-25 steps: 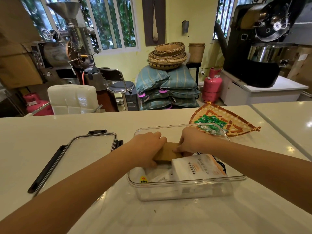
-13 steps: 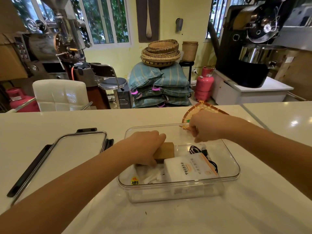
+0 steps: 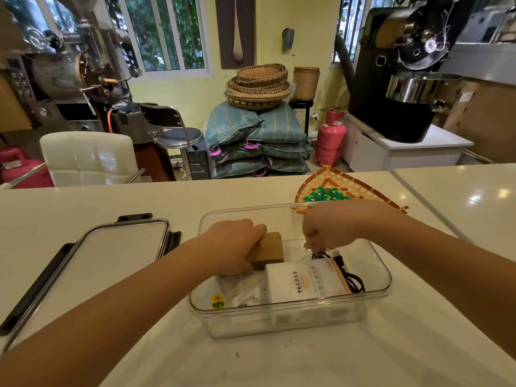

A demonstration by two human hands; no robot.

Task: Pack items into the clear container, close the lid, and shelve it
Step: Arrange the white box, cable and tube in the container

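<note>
The clear container [image 3: 375,293] stands open on the white counter in front of me. Inside lie a brown cardboard box [image 3: 268,248], a white packet with printed characters [image 3: 304,280], a coiled black cable [image 3: 350,275] and white sachets [image 3: 243,291]. My left hand [image 3: 231,247] presses down on the brown box, fingers curled over its top. My right hand [image 3: 326,227] hovers over the container's back right, fingertips pinched at the black cable's upper end. The lid [image 3: 95,261] with black clasps lies flat to the left of the container.
A woven tray [image 3: 371,191] with green packets [image 3: 325,194] sits behind the container at the back right. Beyond the counter edge are a white chair [image 3: 86,157], a stool, stacked sacks with baskets, pink gas cylinders and roasting machines.
My right hand left the brown box, lifted toward the woven tray, then came down to the black cable in the container. My left hand stayed on the box.
</note>
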